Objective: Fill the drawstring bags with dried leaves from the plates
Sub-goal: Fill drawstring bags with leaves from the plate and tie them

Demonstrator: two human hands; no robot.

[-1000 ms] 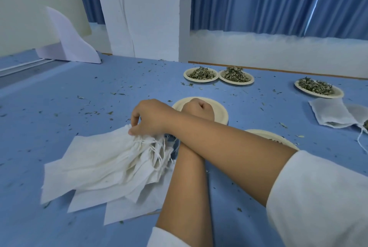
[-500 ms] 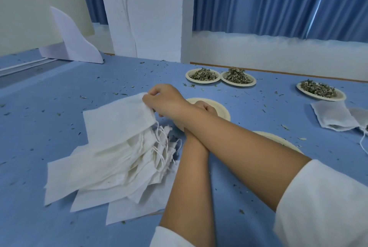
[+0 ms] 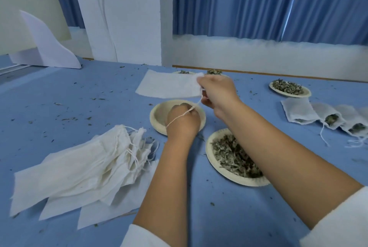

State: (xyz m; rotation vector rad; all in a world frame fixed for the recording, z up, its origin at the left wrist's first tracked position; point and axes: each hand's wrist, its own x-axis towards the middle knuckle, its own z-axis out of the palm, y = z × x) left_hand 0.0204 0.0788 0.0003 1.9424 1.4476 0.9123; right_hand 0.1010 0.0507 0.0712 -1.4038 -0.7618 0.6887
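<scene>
Surface: blue table point(image 3: 79, 107), strewn with leaf crumbs.
Room: blue curtains point(image 3: 258, 1), white pillar point(image 3: 129, 13), white card point(image 3: 47, 47) propped far left.
Near left: fanned stack of empty drawstring bags point(image 3: 79, 167).
Centre: empty paper plate point(image 3: 159, 113). Just right and nearer, a second plate point(image 3: 209, 155) heaped with dried leaves point(image 3: 235, 157).
Far right: a third leaf plate point(image 3: 289, 88). Nearer than it, a row of filled bags point(image 3: 318, 119).
Right hand point(image 3: 217, 95): raised, fingers clenched on the mouth of one empty bag point(image 3: 169, 87) held in the air.
Left hand point(image 3: 183, 121): above the empty plate, fingers curled, pinching that bag's drawstring point(image 3: 187, 113).
Two far plates point(image 3: 214, 71): mostly hidden behind the held bag, seemingly holding leaves.
</scene>
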